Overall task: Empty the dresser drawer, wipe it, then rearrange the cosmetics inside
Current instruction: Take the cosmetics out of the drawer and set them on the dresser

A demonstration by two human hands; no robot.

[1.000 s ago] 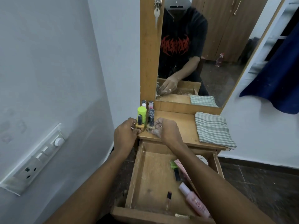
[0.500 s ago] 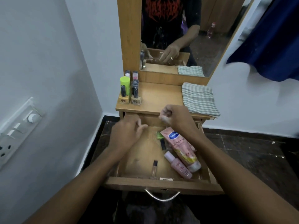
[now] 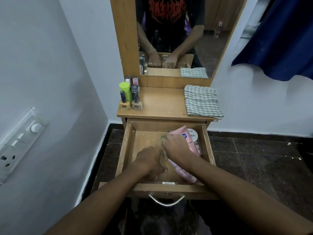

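Pulled far out under the wooden dresser top: a light wooden drawer, shallow and box-shaped, with a pale, scratched floor, thin side walls and a curved metal handle on the front board. Left half of the floor bare, cosmetics crowded on the right half.

Along the right wall, a pink squeeze tube lying slanted with a blue label patch and some dark letters, partly covered by the wrist. Behind it, in the far right corner, a white round jar with the word POLISH on the lid, touching the tube. Nearer the front board, a pale pink bottle lying on its side, just beside the tube.

Both hands down inside the drawer, close together. Left hand back up, low over the floor near the front, fingers bent downward and blurred; cannot tell if closed on anything. Right hand back up over the left edge of the tube, fingers curled down; at the fingertips a small green thing, only an edge visible. Cannot tell if pinched or only touched.

On the dresser top, far left: a tight group of small bottles, with 2 nail polish bottles in front, black caps and yellowish square bases, and behind them a lime-green cylinder. On the right side, well apart from these, a folded grey-and-white striped cloth, lying flat.

Above, a wood-framed mirror with both arms reflected. On the left wall, a white switch panel. At upper right, a hanging dark blue cloth.
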